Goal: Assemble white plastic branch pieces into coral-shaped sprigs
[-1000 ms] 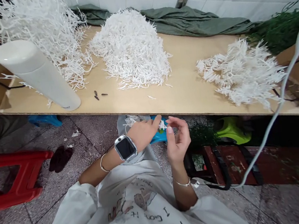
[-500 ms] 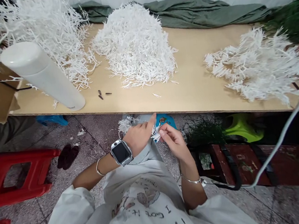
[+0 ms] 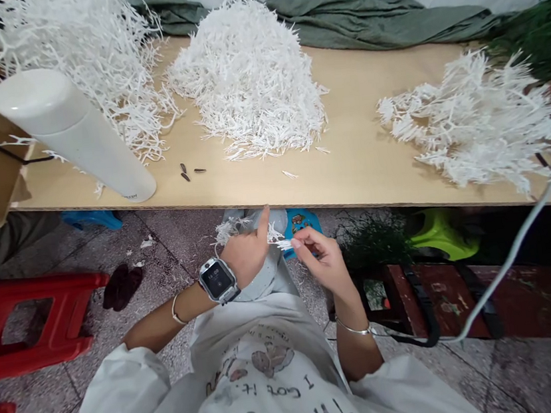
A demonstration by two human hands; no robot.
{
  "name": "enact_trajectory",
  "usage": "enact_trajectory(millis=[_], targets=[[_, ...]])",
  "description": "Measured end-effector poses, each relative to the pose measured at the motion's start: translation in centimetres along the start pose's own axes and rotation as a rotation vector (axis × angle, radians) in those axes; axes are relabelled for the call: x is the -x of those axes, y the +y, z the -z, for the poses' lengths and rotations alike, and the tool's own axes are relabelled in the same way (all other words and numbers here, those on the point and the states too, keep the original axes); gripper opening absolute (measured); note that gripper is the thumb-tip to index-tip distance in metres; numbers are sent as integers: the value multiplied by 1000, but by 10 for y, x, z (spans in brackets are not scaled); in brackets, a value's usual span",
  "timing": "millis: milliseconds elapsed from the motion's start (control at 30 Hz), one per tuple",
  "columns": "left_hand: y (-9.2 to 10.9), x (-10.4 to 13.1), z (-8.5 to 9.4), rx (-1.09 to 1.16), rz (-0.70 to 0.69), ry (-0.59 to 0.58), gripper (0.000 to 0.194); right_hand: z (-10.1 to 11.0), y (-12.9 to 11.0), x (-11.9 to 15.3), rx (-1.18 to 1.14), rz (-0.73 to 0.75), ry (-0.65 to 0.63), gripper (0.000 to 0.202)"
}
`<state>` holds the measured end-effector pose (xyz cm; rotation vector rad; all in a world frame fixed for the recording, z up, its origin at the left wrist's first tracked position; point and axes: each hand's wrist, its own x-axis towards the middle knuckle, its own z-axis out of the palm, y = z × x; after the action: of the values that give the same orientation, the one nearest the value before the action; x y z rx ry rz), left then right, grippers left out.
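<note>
Two hands: the right [image 3: 317, 255] pinches one white sprig [image 3: 284, 243]; the left [image 3: 246, 258] is curled around white strands, both below the front edge of the bench [image 3: 362, 176]. Three seeds [image 3: 185, 172] sit right of the bottle [image 3: 76, 137].

Smartwatch [image 3: 218, 280] screen, dark before, now lit.
Relative to the blue stool [image 3: 307, 218], the left hand's [image 3: 245, 257] raised index finger has moved from over its top to its left; the white sprig [image 3: 283, 245] pinched by the right hand [image 3: 321, 260] has shifted from over its middle to its left edge.
</note>
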<state>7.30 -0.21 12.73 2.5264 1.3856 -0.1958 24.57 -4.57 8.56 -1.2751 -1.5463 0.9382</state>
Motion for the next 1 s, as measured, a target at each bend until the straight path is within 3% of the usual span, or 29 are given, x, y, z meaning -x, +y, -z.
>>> enact_trajectory(millis=[100, 233, 367, 500, 600, 700, 767, 867, 1000], targets=[[4, 2, -2, 55, 11, -14, 67, 2, 2, -3, -97, -10, 75, 22], [12, 9, -7, 73, -26, -12, 65, 6, -3, -10, -355, -142, 168, 27], [16, 22, -14, 41, -142, 185, 65, 7, -17, -14, -575, -263, 186, 28], [17, 31, -14, 2, -231, 405, 72, 8, -28, -15, -657, -235, 186, 29], [14, 28, -5, -62, -238, 342, 75, 14, -28, -15, -541, -115, 116, 26], [11, 20, 6, -135, -214, 183, 71, 19, -23, -17, -256, -15, -39, 19], [9, 16, 11, -178, -188, 107, 65, 20, -21, -19, -51, 51, -57, 12], [7, 11, 12, -204, -163, 64, 62, 19, -22, -22, 144, 180, -86, 23], [7, 7, 8, -218, -147, 42, 67, 17, -22, -20, 239, 261, -217, 11]])
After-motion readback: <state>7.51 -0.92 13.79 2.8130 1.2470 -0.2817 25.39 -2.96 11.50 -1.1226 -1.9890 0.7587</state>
